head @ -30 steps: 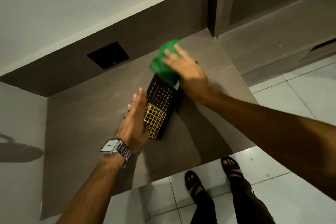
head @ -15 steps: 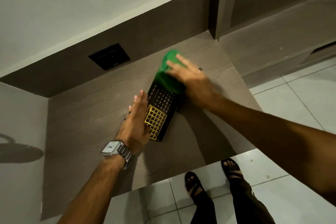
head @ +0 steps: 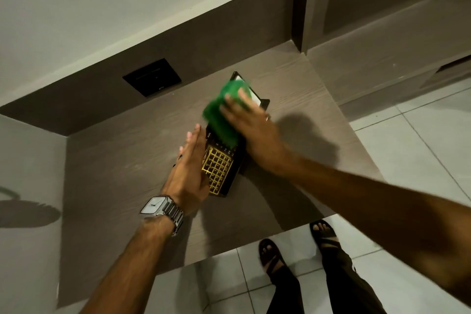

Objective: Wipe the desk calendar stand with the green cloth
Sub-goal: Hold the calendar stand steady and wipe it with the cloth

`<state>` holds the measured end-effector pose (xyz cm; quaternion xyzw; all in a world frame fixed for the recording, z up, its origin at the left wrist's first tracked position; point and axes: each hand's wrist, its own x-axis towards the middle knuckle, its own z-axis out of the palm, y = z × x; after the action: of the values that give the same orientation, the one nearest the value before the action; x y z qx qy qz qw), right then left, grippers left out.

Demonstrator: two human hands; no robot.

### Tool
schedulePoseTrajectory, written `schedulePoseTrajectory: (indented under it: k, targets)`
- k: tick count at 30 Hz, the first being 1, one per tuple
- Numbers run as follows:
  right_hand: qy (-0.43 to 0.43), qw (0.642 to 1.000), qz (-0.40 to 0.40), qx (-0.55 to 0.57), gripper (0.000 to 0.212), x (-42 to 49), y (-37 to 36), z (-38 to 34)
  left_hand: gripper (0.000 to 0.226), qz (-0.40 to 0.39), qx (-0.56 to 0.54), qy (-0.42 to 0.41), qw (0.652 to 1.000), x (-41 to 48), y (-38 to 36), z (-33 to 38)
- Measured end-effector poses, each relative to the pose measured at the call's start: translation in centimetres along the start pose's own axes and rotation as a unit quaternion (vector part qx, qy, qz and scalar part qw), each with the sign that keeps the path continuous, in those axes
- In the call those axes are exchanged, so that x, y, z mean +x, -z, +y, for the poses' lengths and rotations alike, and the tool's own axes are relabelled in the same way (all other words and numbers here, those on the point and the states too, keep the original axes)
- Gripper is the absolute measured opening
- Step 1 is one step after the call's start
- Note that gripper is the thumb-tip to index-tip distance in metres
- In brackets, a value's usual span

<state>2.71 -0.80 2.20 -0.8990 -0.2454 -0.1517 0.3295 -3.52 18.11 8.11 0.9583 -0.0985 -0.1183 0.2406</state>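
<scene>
A black desk calendar stand (head: pixel 220 166) with gold date grids lies on the brown wooden desk (head: pixel 122 160). My left hand (head: pixel 190 173), fingers straight and together, rests flat against the stand's left edge. My right hand (head: pixel 251 127) presses a green cloth (head: pixel 221 115) onto the far half of the stand; the cloth is blurred by motion. A white strip and the black far corner of the stand (head: pixel 254 95) show beyond the cloth.
A black wall socket plate (head: pixel 152 81) sits in the brown back panel. The desk's front edge runs just above my sandalled feet (head: pixel 272 255) on the white tiled floor. A brown cabinet column (head: pixel 305 2) stands at the desk's right rear corner.
My right hand has slid the green cloth nearer along the stand, so the stand's far end now shows. My left hand has stayed against the stand's left edge.
</scene>
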Motion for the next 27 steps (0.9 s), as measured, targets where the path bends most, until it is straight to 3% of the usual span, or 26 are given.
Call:
schedulePoseTrajectory:
  k: [2, 6, 11, 13, 16, 17, 20, 22, 24, 27]
  targets:
    - [0.077, 0.994, -0.073, -0.026, 0.077, -3.9, -1.6, -0.7, 0.108, 0.002, -0.002, 0.006, 1.0, 0.0, -0.1, -0.2]
    - [0.08, 0.984, -0.151, -0.058, 0.075, -6.9, -0.7, 2.3, 0.11, 0.003, 0.003, 0.002, 1.0, 0.1, -0.4, -0.4]
    - [-0.057, 0.996, -0.056, 0.034, 0.075, -4.4, -0.5, -0.8, 0.106, 0.008, 0.005, -0.013, 1.0, 0.3, -0.3, -0.1]
    - [0.011, 0.995, -0.077, 0.055, 0.079, -5.1, -1.8, -3.0, 0.108, 0.003, -0.003, -0.013, 1.0, 0.4, -0.2, 0.1]
    - [0.119, 0.984, -0.134, -0.016, 0.076, -6.0, -0.9, -1.6, 0.107, 0.002, -0.02, -0.008, 1.0, 0.3, 0.0, 0.5]
    - [0.099, 0.985, -0.139, -0.03, 0.074, -5.7, -0.4, -0.4, 0.104, 0.003, -0.02, -0.007, 1.0, 0.3, 0.1, 0.5]
    - [-0.071, 0.99, -0.122, -0.023, 0.076, -4.4, 0.5, 1.5, 0.101, 0.006, -0.015, -0.004, 1.0, 0.1, 0.1, 0.6]
    - [-0.104, 0.99, -0.092, -0.01, 0.076, -4.4, 0.0, -0.3, 0.102, 0.003, -0.016, 0.002, 1.0, 0.3, 0.0, 0.5]
    - [-0.036, 0.993, -0.11, -0.001, 0.072, -6.5, -1.5, -2.6, 0.103, -0.002, -0.019, 0.008, 1.0, 0.3, 0.0, 0.3]
    - [0.125, 0.962, -0.236, -0.054, 0.082, -9.7, -1.6, -4.3, 0.102, -0.012, -0.021, 0.012, 1.0, 0.4, 0.1, 0.1]
